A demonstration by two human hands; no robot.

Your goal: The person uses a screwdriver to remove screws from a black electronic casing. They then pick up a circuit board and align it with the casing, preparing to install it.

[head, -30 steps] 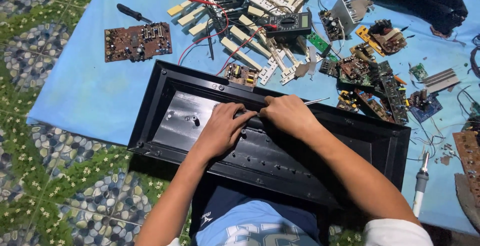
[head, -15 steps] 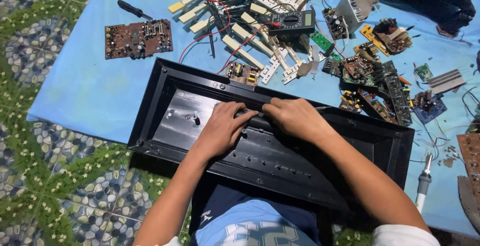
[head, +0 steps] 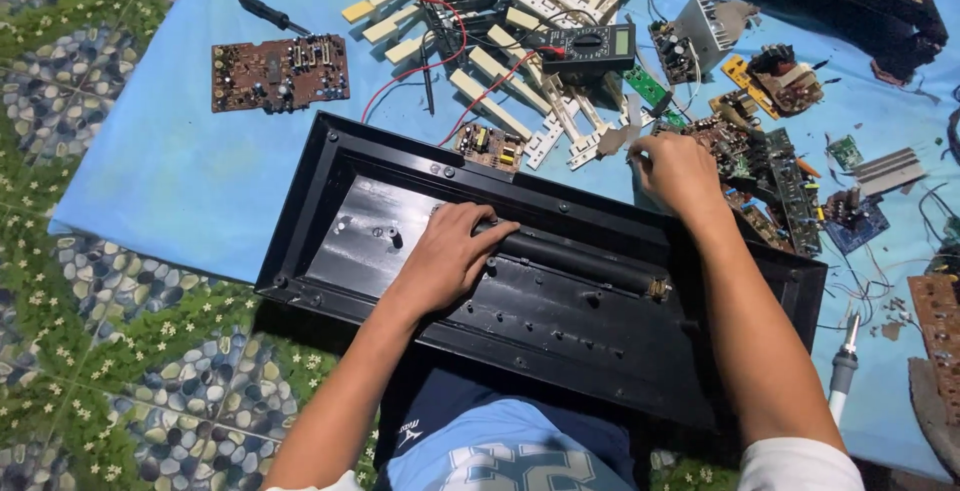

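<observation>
Casing [head: 560, 351], a long black plastic shell, lies open side up across the person's lap and the edge of the blue cloth [head: 150, 181]. It looks stiff but light, a thin moulded tray with a shiny metal plate [head: 365, 226] at its 9 o'clock end. I judge it would flex a little if lifted by one corner, so the long rims are the better places to hold.

Left hand [head: 450, 256] rests inside the shell, fingers curled over the end of a dark rod [head: 580, 256] that runs along the middle toward 3 o'clock. This rod seems rigid and smooth; the grasp is loose, more a steadying than a clench.

Right hand [head: 680, 171] is past the far rim at 1 o'clock, fingertips pinched among the circuit boards [head: 760, 166]. Whether it holds a small part I cannot tell. These boards are fragile and should be taken by the edges.

A multimeter [head: 590, 48] lies at 12 o'clock, a brown board [head: 280, 73] at 10 o'clock.
</observation>
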